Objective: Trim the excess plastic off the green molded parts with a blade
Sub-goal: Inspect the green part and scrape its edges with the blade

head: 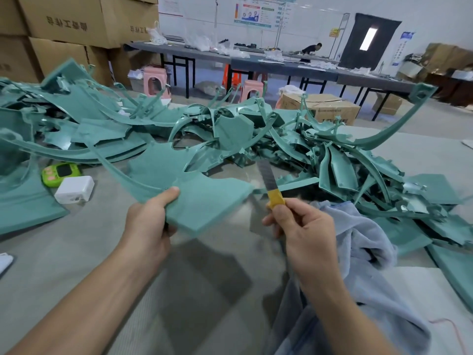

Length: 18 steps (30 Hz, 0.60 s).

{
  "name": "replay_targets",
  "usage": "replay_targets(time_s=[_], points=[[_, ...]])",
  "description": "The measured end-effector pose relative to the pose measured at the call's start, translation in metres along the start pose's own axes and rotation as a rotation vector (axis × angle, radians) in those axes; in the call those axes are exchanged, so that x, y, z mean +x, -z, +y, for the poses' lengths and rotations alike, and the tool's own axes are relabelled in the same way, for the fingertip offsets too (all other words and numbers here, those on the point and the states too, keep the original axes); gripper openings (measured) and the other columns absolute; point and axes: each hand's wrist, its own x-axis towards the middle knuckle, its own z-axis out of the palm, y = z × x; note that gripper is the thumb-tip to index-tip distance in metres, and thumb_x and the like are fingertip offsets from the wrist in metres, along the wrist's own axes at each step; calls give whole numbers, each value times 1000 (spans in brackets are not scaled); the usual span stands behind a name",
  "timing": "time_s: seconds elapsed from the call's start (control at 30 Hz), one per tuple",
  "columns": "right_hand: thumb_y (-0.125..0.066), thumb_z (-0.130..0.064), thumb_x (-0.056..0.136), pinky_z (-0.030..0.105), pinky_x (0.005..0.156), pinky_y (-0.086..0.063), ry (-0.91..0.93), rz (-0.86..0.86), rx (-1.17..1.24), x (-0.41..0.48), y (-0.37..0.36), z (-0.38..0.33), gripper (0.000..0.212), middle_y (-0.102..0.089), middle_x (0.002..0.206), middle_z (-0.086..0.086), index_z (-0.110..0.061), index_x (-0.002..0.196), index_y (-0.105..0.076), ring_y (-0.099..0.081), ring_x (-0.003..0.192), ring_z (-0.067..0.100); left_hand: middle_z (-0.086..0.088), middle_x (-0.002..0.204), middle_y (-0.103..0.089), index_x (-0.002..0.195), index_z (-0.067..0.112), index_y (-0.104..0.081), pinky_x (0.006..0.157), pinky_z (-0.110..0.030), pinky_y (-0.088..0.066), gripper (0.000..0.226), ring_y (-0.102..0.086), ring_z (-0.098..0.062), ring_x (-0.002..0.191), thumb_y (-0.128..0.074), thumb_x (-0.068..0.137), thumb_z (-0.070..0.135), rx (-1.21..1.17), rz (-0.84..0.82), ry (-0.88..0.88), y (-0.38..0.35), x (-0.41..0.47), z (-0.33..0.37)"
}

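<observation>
Our left hand (147,221) grips the green part (202,198) raised, edge toward the blade (267,175) our right hand (304,231) clasps, ready for trimming.

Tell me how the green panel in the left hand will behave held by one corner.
Probably stiff: the green panel juts out flat from the left hand, which grips only its near edge, without drooping. Likely light for its size, since one hand holds it up. Its curved strip looks springy and may flex or snag on the pile.
</observation>
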Motion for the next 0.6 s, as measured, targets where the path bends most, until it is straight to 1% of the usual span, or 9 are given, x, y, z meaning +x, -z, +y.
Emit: replay_targets(time_s=[0.07, 0.1, 0.17, 0.23, 0.3, 0.37, 0.43, 0.5, 0.6], points=[[-65, -8, 97, 28, 55, -46, 27, -104, -34, -10, -9, -1, 22, -72, 74, 6, -21, 84, -78, -54, 58, 14, -2, 99, -79, 109, 11, -72, 81, -36, -62, 21, -77, -21, 89, -72, 88, 12, -78, 38, 43, 1, 4, 2], [-66, -9, 96, 24, 56, -46, 43, -172, -81, -15, -15, -1, 21, -71, 72, 4, -21, 83, -77, -54, 58, 11, -1, 95, -79, 109, 11, -71, 67, -29, -62, 19, -77, -18, 80, -71, 90, 13, -118, 46, 81, 1, 4, 3], [-69, -13, 95, 20, 59, -45, 58, -303, -176, -25, -26, -2, 20, -69, 69, -3, -21, 79, -75, -53, 60, 3, 1, 83, -79, 103, 12, -71, 42, -17, -50, 12, -73, -11, 61, -70, 92, 15, -149, 61, 136, 0, 3, 3], [-69, -19, 97, 21, 64, -49, 73, -385, -217, -29, -33, -3, 17, -70, 73, -9, -26, 82, -76, -58, 66, 1, 2, 75, -76, 98, 13, -70, 35, -14, -41, 6, -66, -10, 55, -70, 92, 16, -138, 75, 158, -1, 0, 2], [-68, -22, 98, 27, 67, -53, 82, -402, -233, -30, -34, -3, 14, -71, 77, -8, -27, 89, -77, -61, 69, 5, 2, 72, -73, 95, 13, -69, 35, -14, -40, 3, -61, -10, 56, -69, 93, 15, -127, 70, 191, -4, -4, 1], [-66, -27, 98, 29, 57, -47, 89, -343, -295, -29, -32, 0, 14, -66, 69, -7, -25, 86, -72, -55, 61, 9, 1, 63, -67, 91, 11, -64, 31, -13, -37, 6, -53, -6, 41, -64, 97, 14, -124, 22, 230, -7, -8, 0], [-64, -32, 99, 20, 45, -31, 59, -215, -372, -26, -31, 5, 23, -56, 58, -9, -23, 78, -64, -46, 51, 6, -1, 61, -62, 90, 10, -61, 27, -10, -30, 11, -42, -3, 31, -58, 100, 13, -112, -28, 264, -9, -10, 0], [-60, -33, 101, 20, 47, -34, 52, -56, -473, -20, -27, 8, 29, -59, 61, -14, -25, 73, -62, -51, 53, 7, -2, 65, -61, 95, 10, -61, 26, -9, -28, 10, -40, -3, 29, -54, 102, 13, -96, -57, 284, -10, -12, 1], [-57, -29, 103, 22, 57, -41, 49, 102, -463, -10, -17, 11, 28, -67, 70, -12, -26, 76, -67, -59, 64, 11, 5, 47, -54, 96, 10, -60, 26, -9, -25, 11, -38, -2, 27, -51, 103, 12, -88, -77, 274, -8, -11, 2]])
